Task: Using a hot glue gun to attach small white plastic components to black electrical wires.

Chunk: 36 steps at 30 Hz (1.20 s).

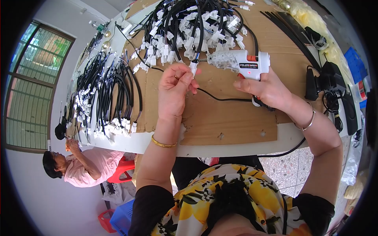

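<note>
My left hand (176, 88) pinches a white plastic connector (193, 67) at the end of a black sleeved cable (201, 33). In my right hand (271, 88) is a white glue gun (252, 65), its nozzle pointing left at the top of that connector. Whether the tip touches it I cannot tell. Clumps of whitish residue coat the gun's front. Just beyond both hands lies a big heap of black cables with white connectors (165, 51) on a brown cardboard sheet (232, 126).
More black cables (118, 86) lie bundled at the left. A black power adapter (332, 76) with coiled cord and long black strips (291, 35) are at the right. The gun's cord (224, 99) runs across the cardboard. A co-worker in pink (88, 167) sits at the far left.
</note>
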Each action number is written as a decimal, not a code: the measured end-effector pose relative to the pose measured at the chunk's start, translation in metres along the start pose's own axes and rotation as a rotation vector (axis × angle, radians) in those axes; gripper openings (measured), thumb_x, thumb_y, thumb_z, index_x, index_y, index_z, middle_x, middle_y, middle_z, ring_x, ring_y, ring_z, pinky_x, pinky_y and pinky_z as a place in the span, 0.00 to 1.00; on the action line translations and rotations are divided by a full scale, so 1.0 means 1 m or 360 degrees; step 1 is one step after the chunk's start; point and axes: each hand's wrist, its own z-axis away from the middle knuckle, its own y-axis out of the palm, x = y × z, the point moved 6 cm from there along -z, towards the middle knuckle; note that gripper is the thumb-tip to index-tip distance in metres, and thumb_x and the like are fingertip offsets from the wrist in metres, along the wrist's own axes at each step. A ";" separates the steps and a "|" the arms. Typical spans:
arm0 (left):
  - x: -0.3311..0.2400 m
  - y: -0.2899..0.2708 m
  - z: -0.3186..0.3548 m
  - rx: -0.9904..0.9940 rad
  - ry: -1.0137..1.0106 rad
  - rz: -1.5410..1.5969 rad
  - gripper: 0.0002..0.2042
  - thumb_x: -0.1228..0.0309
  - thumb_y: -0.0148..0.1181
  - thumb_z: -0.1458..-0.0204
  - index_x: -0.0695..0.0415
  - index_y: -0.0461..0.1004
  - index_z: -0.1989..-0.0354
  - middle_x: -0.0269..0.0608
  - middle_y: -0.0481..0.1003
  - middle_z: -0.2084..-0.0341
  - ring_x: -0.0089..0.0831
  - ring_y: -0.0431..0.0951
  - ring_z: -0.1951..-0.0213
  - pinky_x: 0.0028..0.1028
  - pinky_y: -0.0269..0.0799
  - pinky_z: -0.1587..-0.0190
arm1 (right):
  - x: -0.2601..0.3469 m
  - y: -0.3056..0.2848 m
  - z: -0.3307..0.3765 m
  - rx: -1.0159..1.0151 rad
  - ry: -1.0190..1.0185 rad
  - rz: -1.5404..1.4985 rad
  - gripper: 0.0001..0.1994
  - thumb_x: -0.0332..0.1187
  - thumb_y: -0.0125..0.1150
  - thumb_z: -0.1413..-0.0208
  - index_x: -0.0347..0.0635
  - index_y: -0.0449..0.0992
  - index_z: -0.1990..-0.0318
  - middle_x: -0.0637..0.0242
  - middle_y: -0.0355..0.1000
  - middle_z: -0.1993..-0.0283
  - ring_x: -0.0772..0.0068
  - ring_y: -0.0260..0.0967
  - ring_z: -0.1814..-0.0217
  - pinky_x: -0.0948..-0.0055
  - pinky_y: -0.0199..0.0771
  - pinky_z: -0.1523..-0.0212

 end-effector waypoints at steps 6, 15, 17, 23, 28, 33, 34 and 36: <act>0.001 0.006 0.001 0.0062 -0.0085 0.0230 0.05 0.79 0.49 0.50 0.61 0.68 0.65 0.49 0.73 0.68 0.23 0.71 0.77 0.20 0.67 0.78 | -0.005 -0.002 -0.003 0.0031 -0.0021 0.0138 0.17 0.21 0.55 0.57 0.38 0.62 0.57 0.69 0.64 0.62 0.76 0.66 0.58 0.76 0.68 0.56; 0.001 0.006 0.000 0.0016 -0.0059 -0.0065 0.04 0.78 0.50 0.51 0.60 0.65 0.67 0.47 0.73 0.68 0.23 0.70 0.78 0.19 0.66 0.77 | -0.001 0.001 -0.004 0.0056 -0.0062 0.0103 0.14 0.23 0.54 0.56 0.39 0.61 0.60 0.72 0.62 0.65 0.79 0.65 0.60 0.77 0.67 0.58; 0.002 0.006 0.000 0.0000 -0.0088 -0.0080 0.05 0.78 0.50 0.51 0.60 0.64 0.66 0.47 0.73 0.68 0.23 0.70 0.78 0.19 0.66 0.77 | -0.001 0.001 -0.004 0.0047 -0.0091 0.0116 0.13 0.23 0.54 0.55 0.39 0.61 0.61 0.72 0.62 0.65 0.80 0.65 0.61 0.77 0.67 0.58; 0.004 0.011 0.001 0.0057 -0.0180 -0.0009 0.11 0.73 0.47 0.48 0.61 0.59 0.58 0.50 0.72 0.64 0.26 0.73 0.76 0.19 0.67 0.76 | 0.001 0.003 -0.003 0.0051 -0.0082 0.0005 0.12 0.23 0.54 0.56 0.38 0.62 0.62 0.72 0.62 0.65 0.81 0.63 0.61 0.78 0.67 0.58; 0.005 0.012 0.003 0.0070 -0.0238 -0.0028 0.12 0.66 0.42 0.44 0.60 0.61 0.57 0.54 0.70 0.60 0.31 0.76 0.71 0.19 0.68 0.75 | -0.001 0.001 -0.005 0.0033 -0.0218 0.0115 0.14 0.24 0.55 0.55 0.37 0.63 0.59 0.72 0.63 0.67 0.82 0.60 0.65 0.79 0.64 0.61; 0.004 0.011 0.002 0.0079 -0.0230 -0.0083 0.13 0.65 0.41 0.44 0.61 0.61 0.57 0.54 0.71 0.60 0.30 0.76 0.72 0.18 0.67 0.77 | -0.002 -0.001 -0.005 0.0028 -0.0087 0.0169 0.14 0.22 0.55 0.56 0.38 0.62 0.60 0.72 0.61 0.65 0.81 0.62 0.61 0.79 0.67 0.57; 0.005 0.011 0.002 0.0080 -0.0229 -0.0082 0.13 0.65 0.41 0.44 0.61 0.61 0.57 0.53 0.71 0.61 0.30 0.76 0.72 0.18 0.67 0.78 | -0.002 -0.001 -0.005 0.0042 -0.0081 0.0226 0.14 0.22 0.55 0.55 0.38 0.62 0.60 0.72 0.61 0.64 0.81 0.62 0.61 0.78 0.67 0.57; 0.004 0.010 0.002 0.0077 -0.0233 -0.0073 0.13 0.65 0.41 0.44 0.61 0.62 0.57 0.53 0.71 0.61 0.30 0.76 0.73 0.17 0.67 0.78 | -0.001 0.000 -0.005 0.0056 -0.0076 0.0283 0.14 0.22 0.55 0.55 0.38 0.62 0.60 0.72 0.61 0.64 0.81 0.62 0.61 0.78 0.67 0.56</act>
